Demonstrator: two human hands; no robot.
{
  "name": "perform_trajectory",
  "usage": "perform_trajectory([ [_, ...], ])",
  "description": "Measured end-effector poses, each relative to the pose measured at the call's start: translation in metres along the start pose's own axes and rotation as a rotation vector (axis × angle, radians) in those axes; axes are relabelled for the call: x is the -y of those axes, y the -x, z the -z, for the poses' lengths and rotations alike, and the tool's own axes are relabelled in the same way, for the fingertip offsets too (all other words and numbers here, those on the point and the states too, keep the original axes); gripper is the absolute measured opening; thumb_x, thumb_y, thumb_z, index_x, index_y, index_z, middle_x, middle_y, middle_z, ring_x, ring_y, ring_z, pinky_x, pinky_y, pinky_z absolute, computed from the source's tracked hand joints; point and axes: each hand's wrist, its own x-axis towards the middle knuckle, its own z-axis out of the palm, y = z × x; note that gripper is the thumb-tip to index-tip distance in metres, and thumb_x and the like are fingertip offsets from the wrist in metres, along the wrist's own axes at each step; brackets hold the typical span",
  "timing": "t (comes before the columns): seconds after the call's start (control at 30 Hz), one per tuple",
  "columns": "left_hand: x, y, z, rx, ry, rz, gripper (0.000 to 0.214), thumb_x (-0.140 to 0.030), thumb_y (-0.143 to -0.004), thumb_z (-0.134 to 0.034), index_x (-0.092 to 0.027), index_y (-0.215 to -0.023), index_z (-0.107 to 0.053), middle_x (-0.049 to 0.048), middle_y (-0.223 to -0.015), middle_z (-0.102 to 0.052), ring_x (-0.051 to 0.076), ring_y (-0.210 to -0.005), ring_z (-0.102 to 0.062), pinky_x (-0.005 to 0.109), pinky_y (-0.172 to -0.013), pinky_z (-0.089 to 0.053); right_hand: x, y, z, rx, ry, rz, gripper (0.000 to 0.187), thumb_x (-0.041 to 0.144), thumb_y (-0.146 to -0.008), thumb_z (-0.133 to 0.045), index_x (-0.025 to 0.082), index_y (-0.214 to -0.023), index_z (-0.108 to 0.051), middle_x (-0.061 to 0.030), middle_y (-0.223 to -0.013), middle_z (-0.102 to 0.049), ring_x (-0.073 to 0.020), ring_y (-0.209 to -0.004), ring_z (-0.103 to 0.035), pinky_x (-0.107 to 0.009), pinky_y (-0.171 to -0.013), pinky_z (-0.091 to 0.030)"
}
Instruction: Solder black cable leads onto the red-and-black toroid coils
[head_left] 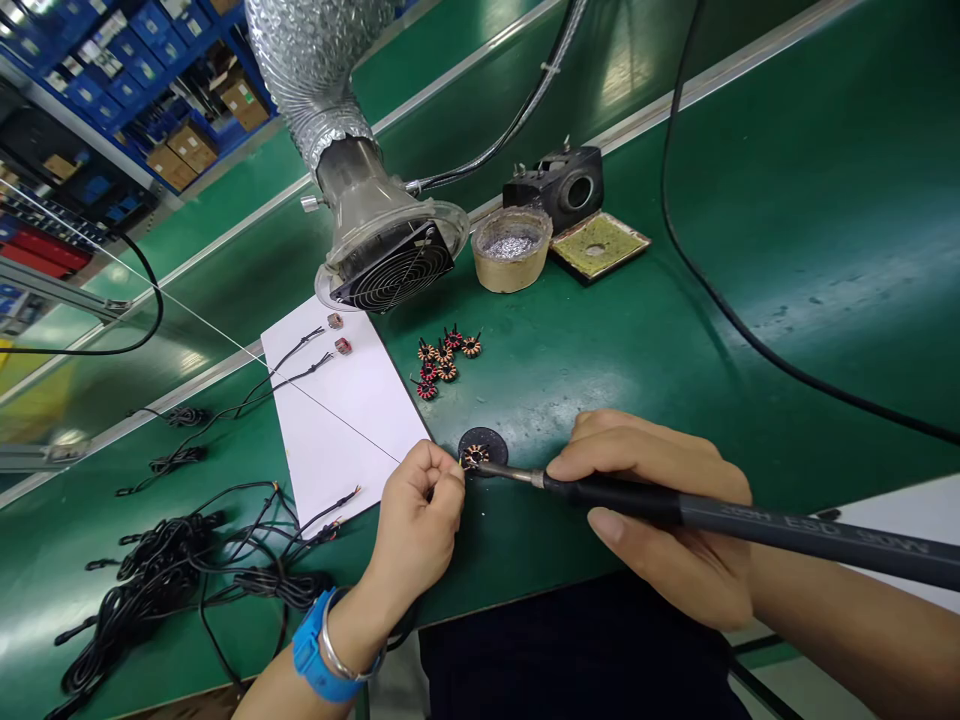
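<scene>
My right hand (pixel 660 510) grips a black soldering iron (pixel 750 515) like a pen, its metal tip touching a small copper-wound coil (pixel 474 456) on a round black pad (pixel 484 444). My left hand (pixel 420 505), wearing a blue watch (pixel 319 655), pinches a thin solder wire (pixel 225 335) that runs off to the upper left, its end held right at the coil. A cluster of several similar red and orange coils (pixel 444 360) lies farther back on the green mat.
A white sheet (pixel 337 420) carries two wired parts. Black cable bundles (pixel 165 570) lie at the left. A fume-extractor fan on a silver hose (pixel 390 260), a solder pot (pixel 511 248) and an iron stand with sponge (pixel 577 205) sit behind. A black cord (pixel 750 330) crosses the right.
</scene>
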Motion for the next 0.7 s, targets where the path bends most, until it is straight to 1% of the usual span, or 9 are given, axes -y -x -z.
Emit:
perform_trajectory([
  [0.13,0.000,0.001,0.000,-0.005,-0.005,0.002,0.012,-0.022,-0.084,-0.048,-0.020,-0.073,-0.046,-0.0097,-0.047,-0.039,0.007,-0.043,-0.032,0.019,-0.044,-0.023,0.001,-0.001,0.002,0.007,0.013,-0.002,0.028,0.014,-0.078,-0.049,0.020,-0.102,-0.062,-0.0019,-0.065,-0.056,-0.0153,-0.053,-0.051,-0.031,-0.047,-0.042],
  [0.27,-0.002,0.001,0.001,0.002,0.014,0.010,0.013,-0.024,-0.085,-0.049,-0.020,-0.073,-0.046,-0.0094,-0.047,-0.040,0.007,-0.044,-0.032,0.019,-0.045,-0.022,-0.001,0.002,0.000,-0.101,0.019,0.006,0.025,0.019,-0.082,-0.051,0.021,-0.103,-0.064,-0.0034,-0.068,-0.058,-0.0174,-0.058,-0.054,-0.033,-0.051,-0.044],
  [0.33,-0.003,0.001,0.001,0.023,0.038,0.017,0.015,-0.027,-0.086,-0.049,-0.020,-0.074,-0.046,-0.0093,-0.047,-0.039,0.007,-0.044,-0.031,0.019,-0.045,-0.021,-0.003,0.003,-0.001,-0.149,0.037,-0.011,0.028,0.018,-0.084,-0.052,0.022,-0.110,-0.063,-0.0042,-0.076,-0.063,-0.0173,-0.062,-0.057,-0.033,-0.054,-0.047],
  [0.37,-0.004,0.001,0.002,0.036,0.053,0.020,0.017,-0.029,-0.087,-0.049,-0.020,-0.074,-0.045,-0.0092,-0.047,-0.039,0.007,-0.044,-0.030,0.019,-0.045,-0.021,-0.005,0.002,-0.002,-0.147,0.056,-0.030,0.031,0.015,-0.086,-0.052,0.023,-0.115,-0.062,-0.0039,-0.080,-0.065,-0.0159,-0.062,-0.057,-0.031,-0.054,-0.047],
  [0.4,-0.004,0.001,0.003,0.054,0.070,0.022,0.018,-0.031,-0.088,-0.049,-0.020,-0.074,-0.045,-0.0091,-0.047,-0.039,0.007,-0.044,-0.029,0.020,-0.045,-0.020,-0.006,-0.001,-0.003,-0.121,0.084,-0.046,0.034,0.013,-0.087,-0.052,0.024,-0.118,-0.060,-0.0031,-0.083,-0.066,-0.0142,-0.061,-0.058,-0.029,-0.054,-0.048],
  [0.47,-0.003,0.001,0.005,0.099,0.113,0.024,0.021,-0.035,-0.090,-0.049,-0.020,-0.076,-0.045,-0.0089,-0.048,-0.040,0.007,-0.043,-0.026,0.020,-0.045,-0.018,-0.009,-0.009,-0.007,-0.011,0.154,-0.027,0.035,0.008,-0.089,-0.051,0.024,-0.119,-0.058,-0.0017,-0.086,-0.068,-0.0120,-0.061,-0.060,-0.026,-0.056,-0.050],
  [0.53,-0.001,0.000,0.007,0.140,0.157,0.023,0.023,-0.038,-0.092,-0.048,-0.020,-0.078,-0.045,-0.0086,-0.049,-0.041,0.007,-0.043,-0.023,0.020,-0.044,-0.017,-0.014,-0.019,-0.012,0.133,0.232,0.059,0.029,0.007,-0.089,-0.051,0.022,-0.111,-0.061,-0.0013,-0.081,-0.067,-0.0120,-0.062,-0.060,-0.024,-0.057,-0.049],
  [0.6,0.002,-0.002,0.009,0.166,0.185,0.018,0.025,-0.040,-0.093,-0.047,-0.019,-0.079,-0.046,-0.0081,-0.050,-0.042,0.006,-0.042,-0.022,0.021,-0.044,-0.017,-0.020,-0.026,-0.016,0.252,0.303,0.129,0.024,0.009,-0.089,-0.051,0.020,-0.105,-0.064,-0.0014,-0.074,-0.063,-0.0132,-0.061,-0.059,-0.025,-0.054,-0.046],
  [0.7,0.007,-0.004,0.006,0.152,0.201,0.008,0.025,-0.039,-0.092,-0.048,-0.019,-0.077,-0.047,-0.0066,-0.050,-0.044,0.007,-0.043,-0.027,0.021,-0.044,-0.020,-0.025,-0.024,-0.019,0.377,0.350,0.200,0.026,0.010,-0.089,-0.047,0.018,-0.107,-0.064,-0.0011,-0.069,-0.059,-0.0143,-0.059,-0.055,-0.026,-0.052,-0.044],
])
